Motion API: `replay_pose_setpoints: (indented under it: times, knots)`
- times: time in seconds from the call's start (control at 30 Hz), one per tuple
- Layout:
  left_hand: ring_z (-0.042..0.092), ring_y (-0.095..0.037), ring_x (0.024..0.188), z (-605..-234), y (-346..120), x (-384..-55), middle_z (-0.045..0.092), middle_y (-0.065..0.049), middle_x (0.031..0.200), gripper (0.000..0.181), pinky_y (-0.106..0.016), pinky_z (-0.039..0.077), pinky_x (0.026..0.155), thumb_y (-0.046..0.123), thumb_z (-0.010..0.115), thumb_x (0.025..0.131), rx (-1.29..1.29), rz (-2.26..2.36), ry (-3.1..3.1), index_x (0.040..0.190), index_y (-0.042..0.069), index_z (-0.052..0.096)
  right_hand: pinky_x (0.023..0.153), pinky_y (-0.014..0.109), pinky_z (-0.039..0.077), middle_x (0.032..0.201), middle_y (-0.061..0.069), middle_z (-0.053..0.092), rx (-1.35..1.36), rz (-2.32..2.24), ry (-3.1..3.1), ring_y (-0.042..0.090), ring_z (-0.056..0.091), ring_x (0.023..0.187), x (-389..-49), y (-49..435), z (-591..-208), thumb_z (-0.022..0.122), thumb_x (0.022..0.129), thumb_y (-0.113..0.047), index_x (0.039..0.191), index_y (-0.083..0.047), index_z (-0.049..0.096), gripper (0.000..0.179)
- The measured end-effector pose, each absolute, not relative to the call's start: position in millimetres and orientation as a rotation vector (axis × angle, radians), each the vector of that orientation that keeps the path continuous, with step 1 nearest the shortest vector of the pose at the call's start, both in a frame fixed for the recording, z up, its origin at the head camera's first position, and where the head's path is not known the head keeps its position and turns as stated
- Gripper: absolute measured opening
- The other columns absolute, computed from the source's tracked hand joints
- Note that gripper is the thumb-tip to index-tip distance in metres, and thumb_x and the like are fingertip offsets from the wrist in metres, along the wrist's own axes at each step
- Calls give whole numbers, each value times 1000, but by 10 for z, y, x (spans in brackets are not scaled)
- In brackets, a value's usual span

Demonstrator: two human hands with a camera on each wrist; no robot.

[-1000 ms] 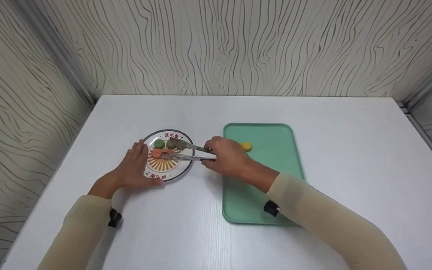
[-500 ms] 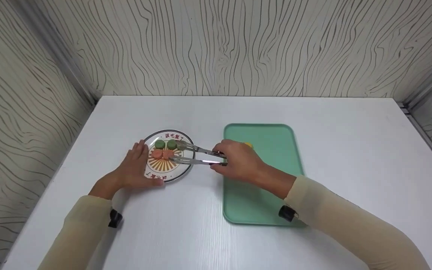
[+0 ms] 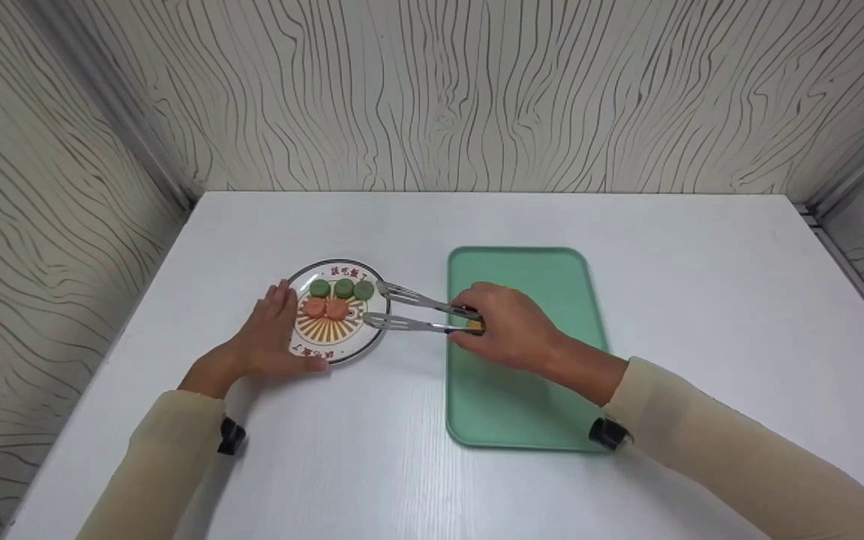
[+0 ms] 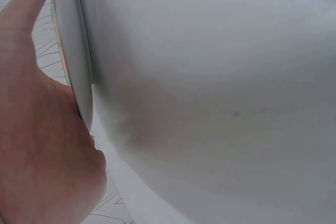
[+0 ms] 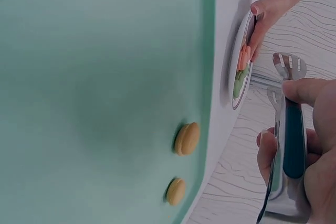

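My left hand (image 3: 271, 341) rests against the left side of a round patterned plate (image 3: 357, 341), fingers extended along the rim and thumb spread at its near edge. Three green macarons (image 3: 343, 289) sit in a row on the plate, with two orange macarons (image 3: 325, 308) nearer me. In my right hand (image 3: 511, 326) I grip metal tongs (image 3: 409, 325) by their dark-handled arms. The tongs' slotted tips are spread apart at the plate's right rim with nothing between them. Two yellow macarons (image 5: 187, 139) lie on the green tray (image 3: 529, 412), mostly hidden by my right hand in the head view.
The green tray lies to the right of the plate on a white table (image 3: 342, 457). Wood-grain panels (image 3: 439, 97) rise behind the table and along its sides. My right forearm passes over the tray's near right corner.
My right hand has drawn the tongs rightward, off the macarons and back over the tray. The third green macaron now shows free on the plate. My left hand has stayed put.
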State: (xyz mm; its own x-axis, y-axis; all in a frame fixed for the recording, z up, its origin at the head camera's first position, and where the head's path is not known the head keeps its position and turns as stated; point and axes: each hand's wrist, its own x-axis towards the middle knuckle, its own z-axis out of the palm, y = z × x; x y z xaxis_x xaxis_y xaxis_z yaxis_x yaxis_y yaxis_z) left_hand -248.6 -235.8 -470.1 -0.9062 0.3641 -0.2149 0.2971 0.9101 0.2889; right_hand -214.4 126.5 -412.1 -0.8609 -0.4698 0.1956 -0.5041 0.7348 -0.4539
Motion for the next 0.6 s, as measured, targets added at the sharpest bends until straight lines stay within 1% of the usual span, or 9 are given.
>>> replay_pose_setpoints:
  times: [0.3,0.43,0.5,0.6]
  knots:
    - [-10,-40,140,-4695,-2356,-2484,-9,-26,153,133,-53,3,113,79,59,65,498,363,2807,145,-11,2,59,24,46,84,-5,62,763,822,-2863,7,52,67,-2096,1535,-4176,75,78,-25,96,-14,70,22]
    - [-10,-40,140,-4684,-2347,-2478,-8,-26,153,132,-53,3,113,77,60,66,499,379,2805,145,-11,3,59,25,45,85,-6,62,732,855,-2855,8,52,67,-2069,1653,-4179,76,77,-28,99,-14,70,27]
    - [-10,-40,140,-4685,-2345,-2477,-9,-26,153,132,-53,3,113,78,60,66,497,369,2803,145,-11,2,59,24,45,86,-8,61,722,860,-2853,7,52,68,-2061,1707,-4182,77,77,-28,102,-14,70,30]
    - [-10,-40,140,-4694,-2349,-2483,-9,-25,153,133,-53,4,113,79,58,65,497,359,2800,145,-11,2,57,24,45,86,-8,61,715,854,-2854,8,51,67,-2053,1787,-4194,76,78,-29,105,-14,70,31]
